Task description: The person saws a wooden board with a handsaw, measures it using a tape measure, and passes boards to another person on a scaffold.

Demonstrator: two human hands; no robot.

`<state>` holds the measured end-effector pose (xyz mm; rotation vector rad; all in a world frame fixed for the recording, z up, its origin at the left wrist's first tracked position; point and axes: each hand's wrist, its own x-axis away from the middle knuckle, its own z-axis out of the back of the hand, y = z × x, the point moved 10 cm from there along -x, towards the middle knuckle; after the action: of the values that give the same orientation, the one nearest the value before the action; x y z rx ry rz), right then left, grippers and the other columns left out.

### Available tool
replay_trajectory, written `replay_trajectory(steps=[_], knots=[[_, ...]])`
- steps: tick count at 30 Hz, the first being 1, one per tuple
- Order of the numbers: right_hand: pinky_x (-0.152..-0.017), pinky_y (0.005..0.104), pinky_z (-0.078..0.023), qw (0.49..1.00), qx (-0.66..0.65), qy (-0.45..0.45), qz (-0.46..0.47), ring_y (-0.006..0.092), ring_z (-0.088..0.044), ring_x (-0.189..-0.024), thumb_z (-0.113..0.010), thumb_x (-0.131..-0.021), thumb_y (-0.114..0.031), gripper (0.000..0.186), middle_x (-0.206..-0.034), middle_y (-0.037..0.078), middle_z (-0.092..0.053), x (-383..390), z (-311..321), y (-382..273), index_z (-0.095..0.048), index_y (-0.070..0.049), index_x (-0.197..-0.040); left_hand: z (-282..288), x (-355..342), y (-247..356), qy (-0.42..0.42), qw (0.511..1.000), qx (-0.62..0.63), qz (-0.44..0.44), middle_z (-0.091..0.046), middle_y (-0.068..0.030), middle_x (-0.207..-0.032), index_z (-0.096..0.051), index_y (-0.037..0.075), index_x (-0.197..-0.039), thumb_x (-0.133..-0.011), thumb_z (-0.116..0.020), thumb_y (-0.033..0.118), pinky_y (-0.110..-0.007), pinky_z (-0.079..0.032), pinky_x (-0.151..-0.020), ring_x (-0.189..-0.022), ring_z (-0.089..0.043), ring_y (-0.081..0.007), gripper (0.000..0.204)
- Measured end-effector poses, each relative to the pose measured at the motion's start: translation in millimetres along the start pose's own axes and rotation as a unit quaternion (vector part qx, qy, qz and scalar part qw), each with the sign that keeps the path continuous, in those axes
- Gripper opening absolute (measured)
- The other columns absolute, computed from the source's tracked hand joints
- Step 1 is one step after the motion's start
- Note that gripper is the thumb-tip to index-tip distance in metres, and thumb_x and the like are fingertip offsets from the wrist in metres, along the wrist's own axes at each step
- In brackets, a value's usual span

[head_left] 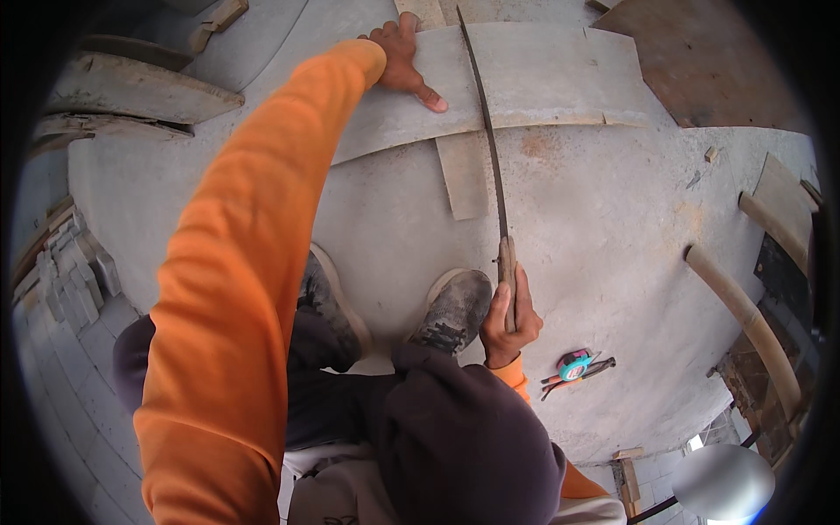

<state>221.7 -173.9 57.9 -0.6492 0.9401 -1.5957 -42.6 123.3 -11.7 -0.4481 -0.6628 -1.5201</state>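
Observation:
My right hand is wrapped around the wooden handle of a handsaw. The blade shows nearly edge-on and points away from me across a thin, pale grey board. How deep the blade sits in the board I cannot tell. To the left of the blade, my left hand rests on the same board, thumb and fingers apart, holding nothing. Under the board's near edge a narrow strip of wood sticks out toward me.
A turquoise tape measure lies beside pliers on the concrete floor, right of my right hand. A brown sheet lies far right; round wooden poles lie nearer. Old planks and stacked grey pieces stand left. My shoes are below the board.

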Motion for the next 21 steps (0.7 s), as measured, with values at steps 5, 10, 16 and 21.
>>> replay_trajectory(steps=[5,10,16,21], knots=[[-0.062,0.0261,-0.053,0.998,-0.051,0.01,0.017,0.0117,-0.066,-0.066,-0.065,-0.095,-0.005,0.033,-0.093,0.02,-0.076,-106,-57,-31,-0.067,0.005,-0.127,-3,-7,8,0.011,1.0,0.008,-0.008,-0.045,-0.0237,-0.143,-0.026,0.004,-0.147,-0.052,-0.093,0.065,-0.05,-0.04,-0.113,-0.138,-0.043,-0.0403,0.131],[-0.064,0.0266,-0.056,1.0,-0.005,-0.009,0.006,0.0188,-0.075,-0.07,-0.067,-0.092,-0.004,0.036,-0.103,0.024,-0.076,-25,-18,-5,-0.066,0.008,-0.126,-1,-1,-2,0.008,1.0,0.005,-0.005,-0.045,-0.0239,-0.143,-0.024,0.003,-0.147,-0.052,-0.093,0.065,-0.049,-0.04,-0.113,-0.137,-0.044,-0.0404,0.133],[-0.062,0.0264,-0.054,0.999,-0.026,-0.002,-0.027,0.0161,-0.071,-0.065,-0.066,-0.093,-0.004,0.034,-0.093,0.021,-0.076,-52,-28,-7,-0.066,0.007,-0.125,4,-3,6,0.016,1.0,-0.005,-0.009,-0.045,-0.0247,-0.143,-0.023,0.002,-0.148,-0.053,-0.093,0.065,-0.049,-0.039,-0.114,-0.137,-0.044,-0.0407,0.134],[-0.062,0.0259,-0.054,0.999,-0.029,0.007,0.024,0.0169,-0.072,-0.067,-0.067,-0.093,-0.004,0.034,-0.092,0.019,-0.077,-106,-54,-34,-0.067,0.006,-0.125,-8,-5,7,0.008,1.0,0.015,-0.018,-0.045,-0.0249,-0.144,-0.023,0.002,-0.148,-0.053,-0.093,0.064,-0.049,-0.038,-0.115,-0.138,-0.044,-0.0407,0.133]])
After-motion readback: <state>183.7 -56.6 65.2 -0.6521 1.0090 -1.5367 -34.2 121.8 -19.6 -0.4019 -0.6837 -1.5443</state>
